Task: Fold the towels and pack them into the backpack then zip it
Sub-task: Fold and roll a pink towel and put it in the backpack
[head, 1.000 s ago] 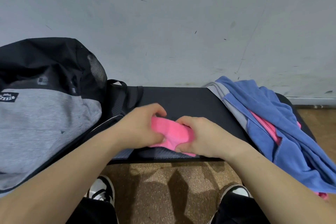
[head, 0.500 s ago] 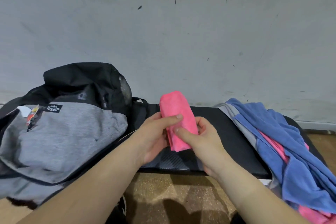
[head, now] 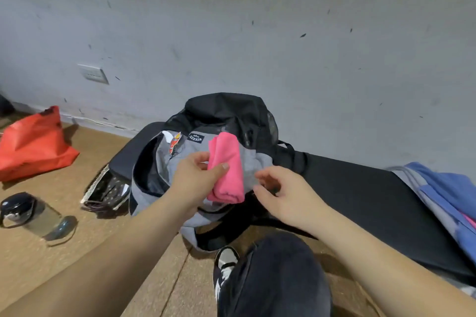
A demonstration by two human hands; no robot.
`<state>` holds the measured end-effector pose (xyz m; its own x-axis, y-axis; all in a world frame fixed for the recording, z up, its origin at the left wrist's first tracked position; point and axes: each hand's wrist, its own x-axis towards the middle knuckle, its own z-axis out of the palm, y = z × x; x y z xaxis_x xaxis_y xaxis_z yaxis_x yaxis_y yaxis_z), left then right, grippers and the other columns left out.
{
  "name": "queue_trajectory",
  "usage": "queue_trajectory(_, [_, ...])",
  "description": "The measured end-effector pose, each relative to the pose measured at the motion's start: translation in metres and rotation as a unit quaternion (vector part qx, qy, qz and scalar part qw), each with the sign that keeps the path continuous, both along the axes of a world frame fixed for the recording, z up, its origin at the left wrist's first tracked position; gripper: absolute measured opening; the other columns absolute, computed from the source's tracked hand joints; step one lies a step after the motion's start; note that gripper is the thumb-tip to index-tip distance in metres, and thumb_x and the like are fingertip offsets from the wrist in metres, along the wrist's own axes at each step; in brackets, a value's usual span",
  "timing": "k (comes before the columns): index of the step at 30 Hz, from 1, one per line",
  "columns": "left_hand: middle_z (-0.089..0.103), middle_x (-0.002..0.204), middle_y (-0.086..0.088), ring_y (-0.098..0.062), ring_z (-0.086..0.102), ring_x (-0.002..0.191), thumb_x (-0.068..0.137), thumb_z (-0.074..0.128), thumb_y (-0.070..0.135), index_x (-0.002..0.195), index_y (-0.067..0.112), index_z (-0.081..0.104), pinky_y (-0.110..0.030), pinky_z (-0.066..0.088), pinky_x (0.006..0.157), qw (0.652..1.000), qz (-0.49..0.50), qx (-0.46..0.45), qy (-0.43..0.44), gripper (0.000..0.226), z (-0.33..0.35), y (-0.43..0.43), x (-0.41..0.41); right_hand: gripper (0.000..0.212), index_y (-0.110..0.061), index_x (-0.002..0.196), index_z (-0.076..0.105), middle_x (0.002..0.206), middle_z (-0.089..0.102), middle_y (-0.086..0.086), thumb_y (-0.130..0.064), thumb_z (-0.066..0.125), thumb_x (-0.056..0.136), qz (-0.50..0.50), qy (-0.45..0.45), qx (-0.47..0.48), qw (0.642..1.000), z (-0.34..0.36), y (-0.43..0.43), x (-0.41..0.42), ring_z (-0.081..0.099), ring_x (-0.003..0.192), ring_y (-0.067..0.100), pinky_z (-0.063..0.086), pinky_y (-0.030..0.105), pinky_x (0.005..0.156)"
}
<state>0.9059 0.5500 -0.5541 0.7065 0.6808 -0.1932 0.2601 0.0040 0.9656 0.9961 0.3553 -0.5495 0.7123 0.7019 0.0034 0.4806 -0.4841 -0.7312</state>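
Left hand point(head: 195, 178) grips folded towel point(head: 227, 170) above backpack point(head: 226, 110); I read long axis near-far, far end tipped slightly left. Right hand point(head: 282, 194) just right of towel, apart, loosely curled, empty.

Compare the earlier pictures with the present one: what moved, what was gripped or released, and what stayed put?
The folded pink towel moved left, from above the bench to over the backpack. The right hand let it go and hangs beside it, fingers loosely curled; the left hand alone grips it. The backpack stays on the bench, with the blue towel pile at the right end.
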Motion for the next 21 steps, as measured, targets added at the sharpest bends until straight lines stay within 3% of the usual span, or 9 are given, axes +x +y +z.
queue_trajectory(2, [0.078,0.101,-0.011,-0.021,0.077,0.088,0.090,0.081,0.017,0.120,0.013,0.070,-0.031,0.062,0.070,0.999,0.044,0.023,0.006,0.033,-0.002,0.026,-0.021,0.026,-0.028,0.118,0.069,0.115,0.064,-0.009,-0.031,0.061,0.094,0.066,-0.067,-0.082,0.992,-0.010,0.032,-0.007,0.064,0.100,0.015,0.055,0.038,0.088])
queue_trajectory(4, [0.077,0.101,-0.008,-0.019,0.076,0.088,0.090,0.081,0.019,0.117,0.012,0.070,-0.028,0.060,0.066,0.997,0.065,0.037,0.013,0.030,-0.004,0.046,-0.040,0.042,-0.030,0.130,0.061,0.130,0.058,-0.004,-0.041,0.065,0.090,0.125,-0.097,-0.178,0.971,-0.021,0.064,-0.015,0.060,0.116,0.021,0.053,0.040,0.095])
queue_trajectory(6, [0.077,0.101,-0.007,-0.020,0.076,0.091,0.091,0.080,0.020,0.114,0.011,0.072,-0.027,0.060,0.065,0.997,0.067,0.033,0.022,0.026,-0.009,0.061,-0.057,0.056,-0.030,0.133,0.055,0.130,0.054,-0.001,-0.052,0.072,0.084,0.156,-0.124,-0.255,0.946,-0.033,0.088,-0.019,0.054,0.123,0.024,0.051,0.041,0.092])
queue_trajectory(8, [0.078,0.102,-0.005,-0.023,0.077,0.094,0.091,0.079,0.021,0.112,0.016,0.073,-0.036,0.063,0.069,0.997,0.061,0.023,0.036,0.023,-0.015,0.073,-0.073,0.048,-0.028,0.124,0.057,0.124,0.055,0.001,-0.051,0.072,0.085,0.162,-0.173,-0.301,0.924,-0.042,0.104,-0.017,0.052,0.122,0.026,0.046,0.039,0.083])
queue_trajectory(10, [0.079,0.102,-0.003,-0.024,0.077,0.095,0.093,0.077,0.019,0.109,0.024,0.073,-0.041,0.064,0.071,0.998,0.048,0.019,0.045,0.017,-0.021,0.079,-0.086,0.026,-0.027,0.115,0.064,0.119,0.060,0.002,-0.036,0.065,0.091,0.158,-0.207,-0.311,0.914,-0.048,0.112,-0.013,0.057,0.118,0.028,0.045,0.037,0.079])
queue_trajectory(13, [0.078,0.102,0.002,-0.023,0.074,0.096,0.096,0.069,0.015,0.109,0.031,0.073,-0.038,0.061,0.073,0.997,0.033,0.037,0.058,0.021,-0.026,0.086,-0.098,0.011,-0.025,0.095,0.065,0.104,0.070,-0.002,-0.032,0.056,0.093,0.129,-0.159,-0.265,0.942,-0.039,0.115,0.000,0.064,0.105,0.028,0.049,0.037,0.079])
queue_trajectory(17, [0.075,0.100,-0.001,-0.023,0.068,0.088,0.094,0.059,0.011,0.104,0.031,0.075,-0.036,0.053,0.069,0.995,0.065,0.016,0.068,0.027,-0.022,0.094,-0.094,0.021,-0.018,0.078,0.057,0.076,0.065,-0.005,-0.033,0.059,0.094,0.009,-0.069,-0.085,0.994,0.009,0.120,0.043,0.063,0.075,0.017,0.048,0.032,0.069])
queue_trajectory(19, [0.074,0.099,-0.005,-0.025,0.067,0.087,0.093,0.057,0.012,0.099,0.027,0.075,-0.037,0.051,0.069,0.994,0.096,0.017,0.054,0.025,-0.017,0.097,-0.087,0.020,-0.017,0.075,0.059,0.069,0.058,-0.001,-0.029,0.063,0.091,-0.050,0.030,-0.020,0.998,0.038,0.128,0.064,0.055,0.056,0.011,0.044,0.025,0.056])
queue_trajectory(21, [0.072,0.103,-0.004,-0.028,0.068,0.094,0.093,0.058,0.014,0.101,0.028,0.073,-0.042,0.056,0.073,0.992,0.107,0.037,0.057,0.022,-0.015,0.100,-0.076,0.010,-0.023,0.079,0.060,0.069,0.051,-0.001,-0.027,0.064,0.087,-0.118,0.188,0.022,0.975,0.062,0.135,0.086,0.049,0.059,0.014,0.041,0.027,0.053])
